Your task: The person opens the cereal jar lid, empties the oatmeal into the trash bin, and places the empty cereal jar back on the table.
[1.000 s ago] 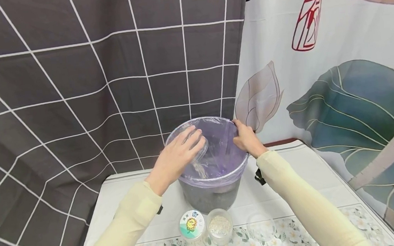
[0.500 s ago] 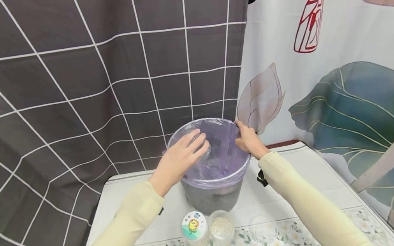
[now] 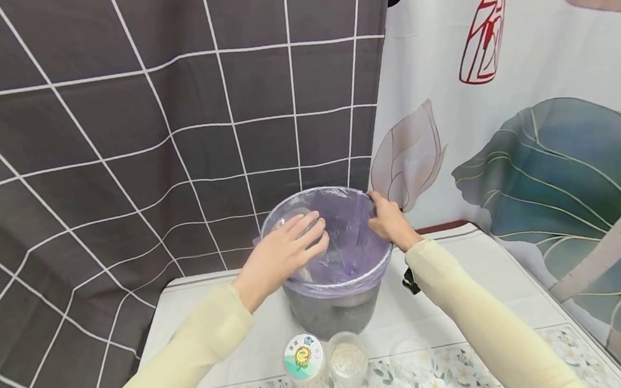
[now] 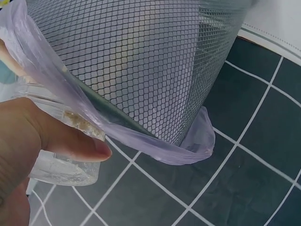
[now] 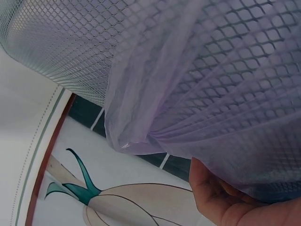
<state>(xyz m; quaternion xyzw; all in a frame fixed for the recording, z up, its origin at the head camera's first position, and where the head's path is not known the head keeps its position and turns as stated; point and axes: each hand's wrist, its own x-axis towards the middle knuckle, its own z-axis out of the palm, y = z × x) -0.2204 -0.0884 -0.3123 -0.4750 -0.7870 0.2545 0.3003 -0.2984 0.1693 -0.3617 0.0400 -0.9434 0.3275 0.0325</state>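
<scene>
My left hand (image 3: 285, 251) grips a clear plastic jar (image 4: 66, 169), tipped over the mouth of a round mesh bin (image 3: 334, 312) at its left side. The thumb lies along the jar's wall, and some beige bits cling inside. In the head view the fingers hide most of the jar. A thin purple bag (image 3: 348, 218) lines the bin and is folded over its rim. On the far right of that rim, my right hand (image 3: 392, 221) holds the edge through the bag, with fingertips partly hidden in the right wrist view.
In front of the bin stand a tub with a sunflower lid (image 3: 303, 356) and an uncovered clear tub of pale grains (image 3: 348, 359). A clear round lid (image 3: 412, 357) lies to their right on the white table (image 3: 201, 333). A dark grid curtain (image 3: 267, 142) hangs close behind.
One second ago beige material was falling from the jar into the bin. My left hand has since turned the jar, its mouth now hidden by the hand. The right hand stays on the rim.
</scene>
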